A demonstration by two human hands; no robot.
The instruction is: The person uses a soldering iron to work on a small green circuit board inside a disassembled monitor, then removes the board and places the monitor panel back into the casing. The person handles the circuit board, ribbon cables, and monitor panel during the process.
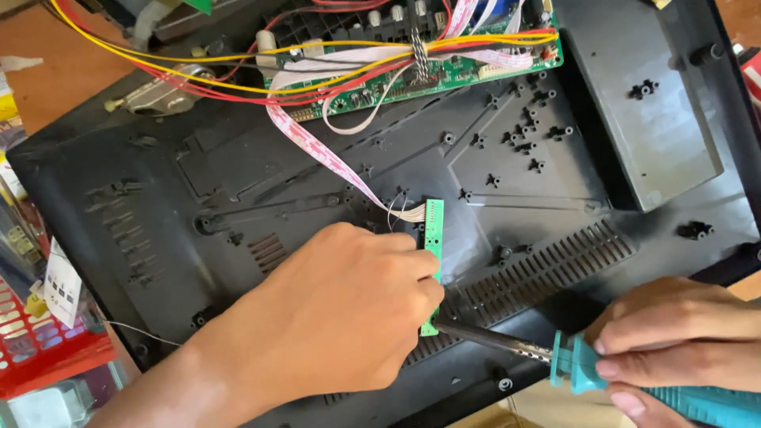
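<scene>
My left hand (341, 309) pinches a narrow green circuit strip (433, 238) that stands on edge on a black plastic housing (198, 182). My right hand (674, 333) grips the teal handle of a soldering iron (587, 364). Its metal shaft (491, 339) reaches left, and the tip touches the lower end of the green strip. A pink-and-white ribbon cable (317, 150) runs from the strip's top end up to a large green circuit board (428, 71) at the top of the housing.
Yellow and red wires (158, 55) loop across the top left toward the big board. A raised rectangular panel (642, 111) sits at the upper right. A red basket (40, 349) stands at the lower left beside the housing.
</scene>
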